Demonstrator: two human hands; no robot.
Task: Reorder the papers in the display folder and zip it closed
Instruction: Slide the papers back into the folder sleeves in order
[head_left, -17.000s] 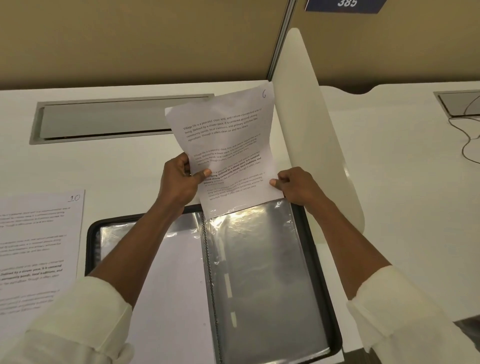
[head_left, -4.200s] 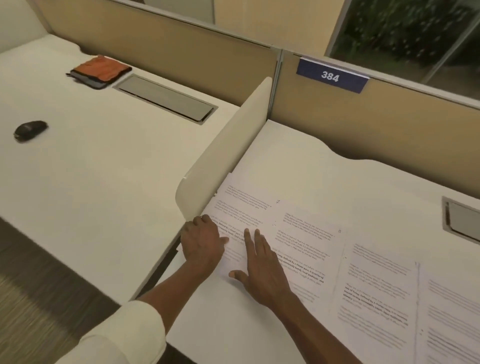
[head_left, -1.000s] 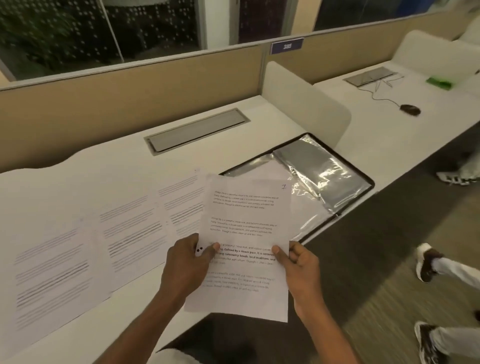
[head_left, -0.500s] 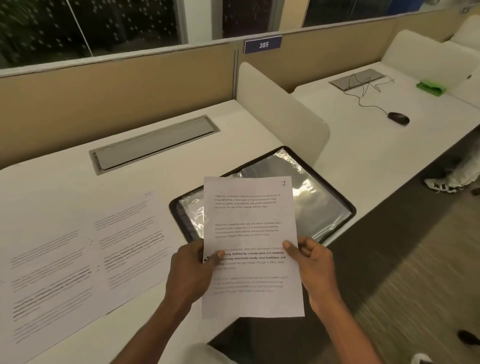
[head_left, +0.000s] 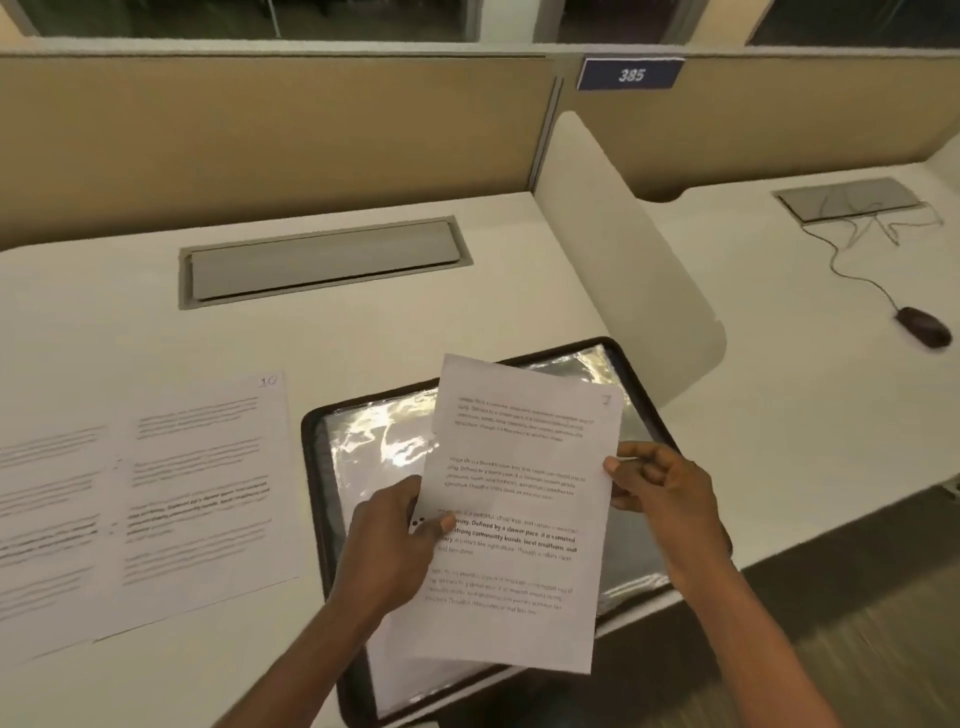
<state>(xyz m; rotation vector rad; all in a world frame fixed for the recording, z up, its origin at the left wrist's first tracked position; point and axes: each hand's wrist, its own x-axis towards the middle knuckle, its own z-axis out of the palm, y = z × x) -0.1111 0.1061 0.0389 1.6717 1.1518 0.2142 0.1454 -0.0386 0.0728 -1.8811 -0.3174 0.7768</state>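
Mid-task: both hands pinch sheet 7 (head_left: 519, 509), left hand (head_left: 392, 540) on its left edge, right hand (head_left: 660, 493) on its right, above the open display folder (head_left: 374, 441). Sheet 10 (head_left: 208, 483) and others lie left. Filing and zipping remain.

Open display folder (head_left: 310, 457) on surface (head_left: 363, 338), at its front edge. One sheet (head_left: 519, 467) above it: left grip (head_left: 389, 545) at its left edge, right grip (head_left: 660, 493) at its right. Loose papers (head_left: 202, 483) left of folder; hatch (head_left: 322, 260) behind; divider (head_left: 623, 270) right, mouse (head_left: 924, 326) beyond.
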